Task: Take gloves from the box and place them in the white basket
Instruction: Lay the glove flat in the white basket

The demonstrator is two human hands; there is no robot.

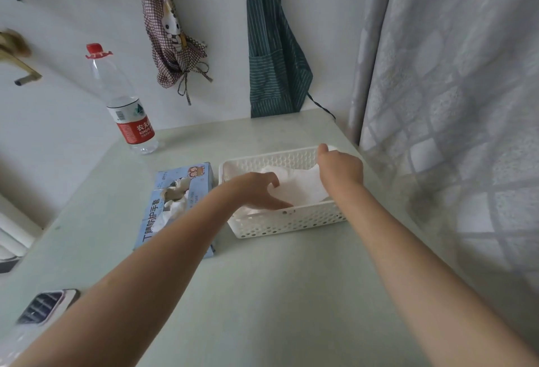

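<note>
A white perforated basket point(280, 222) stands on the pale table, right of a blue glove box point(175, 206) with white gloves bunched in its opening. A white glove point(300, 187) lies spread inside the basket. My left hand point(259, 188) reaches into the basket from the left, fingers curled on the glove's near edge. My right hand point(339, 166) is over the basket's far right corner and pinches the glove's far end.
An empty plastic bottle point(128, 110) with a red cap stands at the back left. A dark phone point(46, 307) lies at the near left edge. Aprons hang on the wall behind; a patterned curtain point(452, 104) hangs along the right side.
</note>
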